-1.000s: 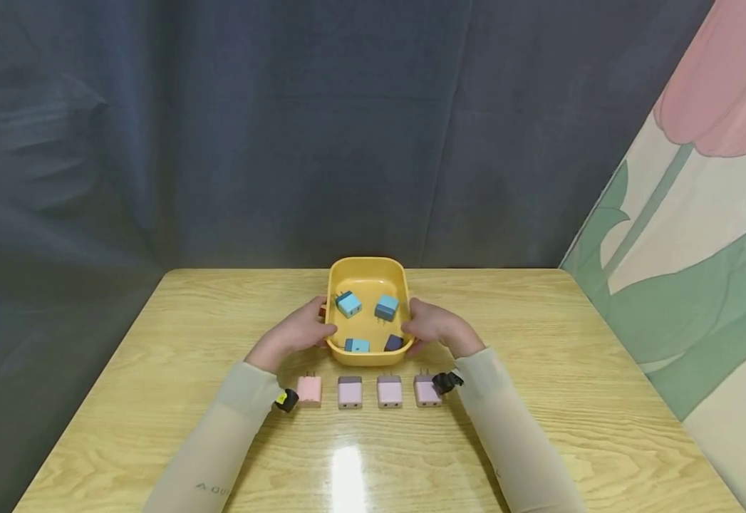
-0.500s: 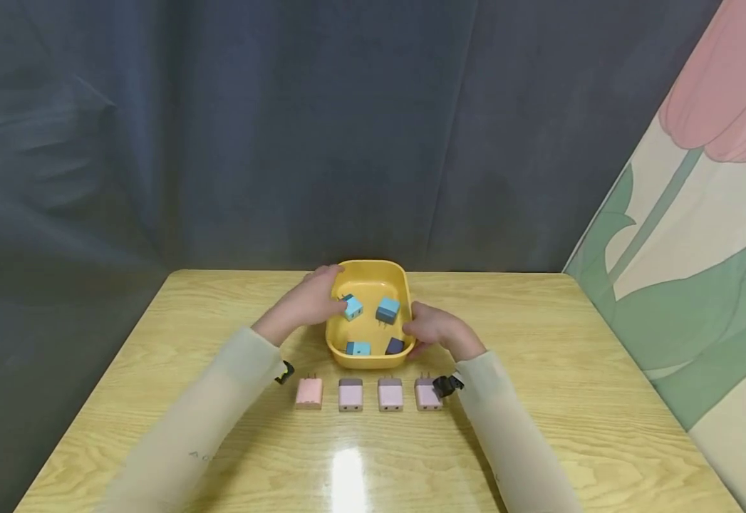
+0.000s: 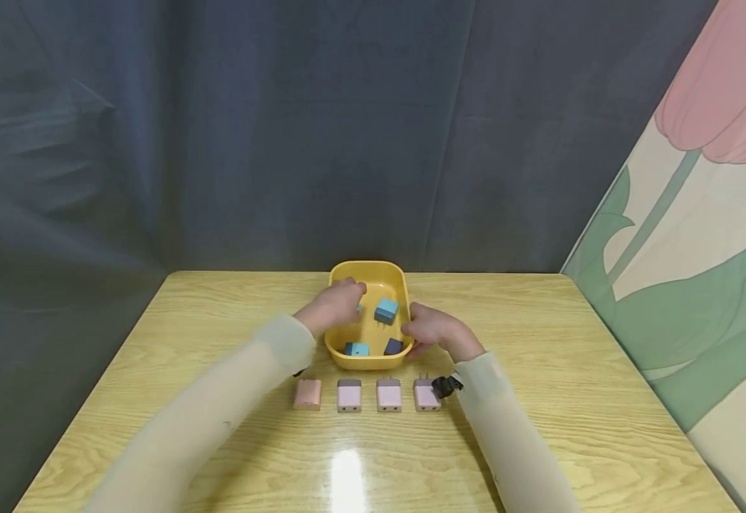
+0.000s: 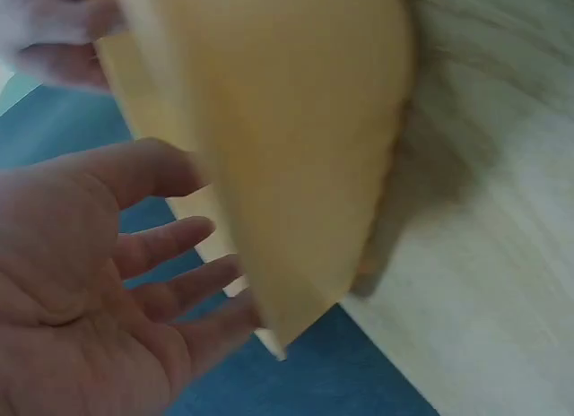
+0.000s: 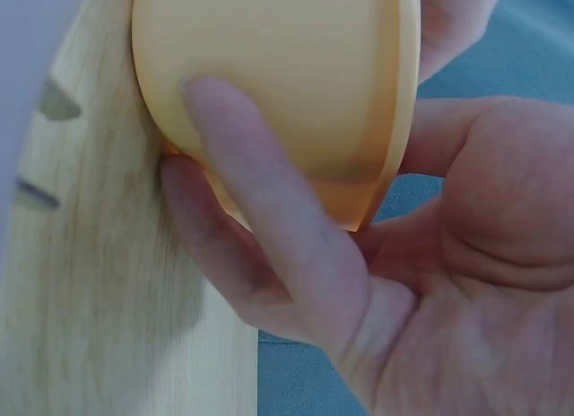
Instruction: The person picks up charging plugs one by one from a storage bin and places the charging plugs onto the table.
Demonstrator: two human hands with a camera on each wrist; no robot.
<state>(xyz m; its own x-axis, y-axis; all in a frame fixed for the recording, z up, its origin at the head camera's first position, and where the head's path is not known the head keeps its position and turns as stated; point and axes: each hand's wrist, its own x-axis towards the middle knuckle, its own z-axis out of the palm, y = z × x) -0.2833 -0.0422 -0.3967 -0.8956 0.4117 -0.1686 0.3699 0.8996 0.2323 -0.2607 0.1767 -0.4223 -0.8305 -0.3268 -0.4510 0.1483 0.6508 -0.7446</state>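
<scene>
Nearest us, one pink charger [image 3: 308,395] and three lilac chargers [image 3: 350,397] line up. Near the tabletop [image 3: 539,356]'s far edge, the right hand [image 3: 438,330] grips the yellow bin [image 3: 369,363]; the left hand [image 3: 338,302] reaches inside by blue chargers [image 3: 386,311], but we cannot tell if it grasps one.

Before you hangs a dark blue-grey curtain [image 3: 308,135]; a tulip-painted wall [image 3: 732,306] stands at your right, and your wood-grain counter [image 3: 539,399] catches a bright white reflection [image 3: 347,477].
</scene>
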